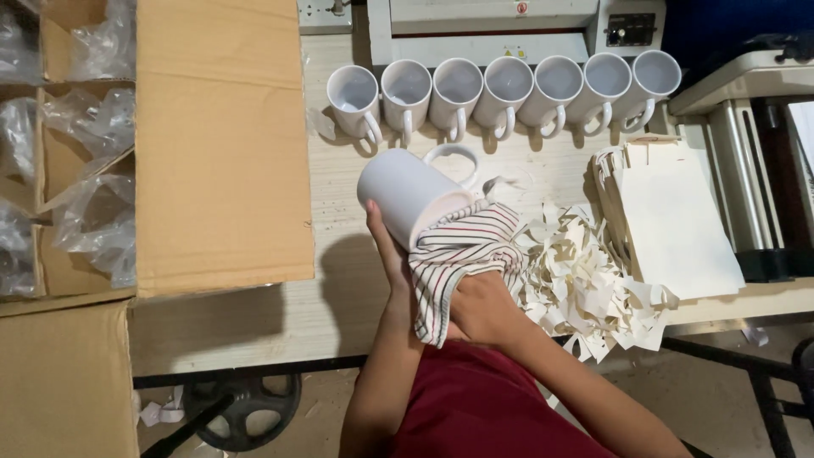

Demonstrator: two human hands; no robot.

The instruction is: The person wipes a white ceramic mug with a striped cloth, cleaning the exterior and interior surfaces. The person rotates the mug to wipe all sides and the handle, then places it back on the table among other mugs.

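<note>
Now, mug: a plain white round ceramic mug [407, 191] with one loop handle is tipped on its side, up in the air above the pale wooden table [339, 314].
Left hand: the left hand [388, 254] is under the mug, fingers curled up its side, holding it.
Right hand: the right hand [483, 309] is closed on a soft white cloth with thin dark stripes [462, 254]. The cloth is pushed into the open end of the mug.
How the mug feels: I think it is hard, smooth and a bit heavy. It could slip, and it would break if it fell.
Where to hold: around the fat round body, or by the handle, looks safest.
Cloth: floppy and light, easy to bunch up.
Nearby: seven more white mugs [509, 89] stand in a row at the back of the table. A heap of cut paper scraps [585, 271] lies to the right, touching a stack of flat cream paper bags [670, 220]. A big brown cardboard box [220, 144] with clear plastic bags [93, 127] inside sits to the left.
</note>
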